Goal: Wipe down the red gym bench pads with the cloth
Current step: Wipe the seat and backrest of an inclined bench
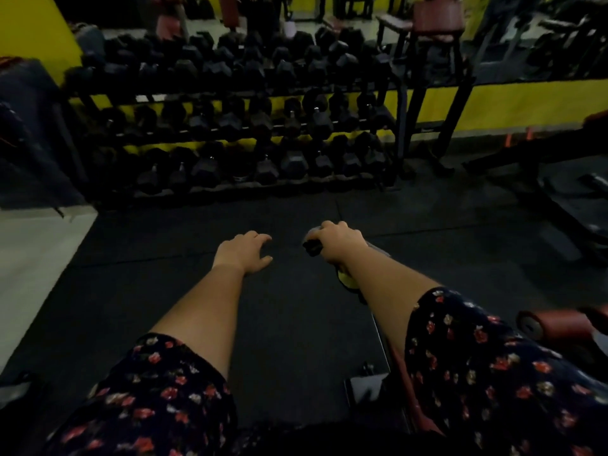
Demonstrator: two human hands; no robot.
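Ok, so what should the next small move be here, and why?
Probably swing the right hand down toward the red pad at lower right. It grips what looks like a spray bottle, the left hand is open, and both hang over the floor, away from the pad.

The right hand (342, 240) hides most of the object (312, 247) it grips; only a black tip and a yellow bit (347, 278) show. A red roller pad (559, 325) runs off the right edge.
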